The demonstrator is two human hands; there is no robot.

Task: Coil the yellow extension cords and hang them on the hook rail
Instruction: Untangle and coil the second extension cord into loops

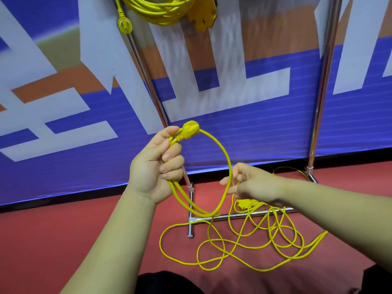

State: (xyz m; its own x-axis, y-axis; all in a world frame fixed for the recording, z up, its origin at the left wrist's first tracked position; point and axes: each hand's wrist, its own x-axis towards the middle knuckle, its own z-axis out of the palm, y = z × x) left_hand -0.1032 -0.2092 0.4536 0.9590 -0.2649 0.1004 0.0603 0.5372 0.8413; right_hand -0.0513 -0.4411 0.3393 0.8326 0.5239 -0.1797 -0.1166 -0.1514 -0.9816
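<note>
Nearest to the camera, the loose yellow cord (244,247) is sprawled in messy overlapping loops on the red floor (63,240), draped over the chrome foot bar (244,215) of the rack. There's a yellow socket block (246,203) at the far edge of the mess, partly hidden behind the right hand.

A bit higher, the left hand (152,164) is closed around the cord right below its plug (189,129), already holding a loop or so. The right hand (252,184) pinches the cord between thumb and fingertips on the far side of that loop.

I'd say this stuff is light and floppy, a bit springy, so it'll want to twist and kink. Best to let it slide through the right hand and feed even loops into the left fist, gripping the bundle, not the plug.

Furthest off, up top in front of the blue banner (275,134), a finished coil (161,9) is already hanging, plug dangling. The hooks themselves are out of frame.
</note>
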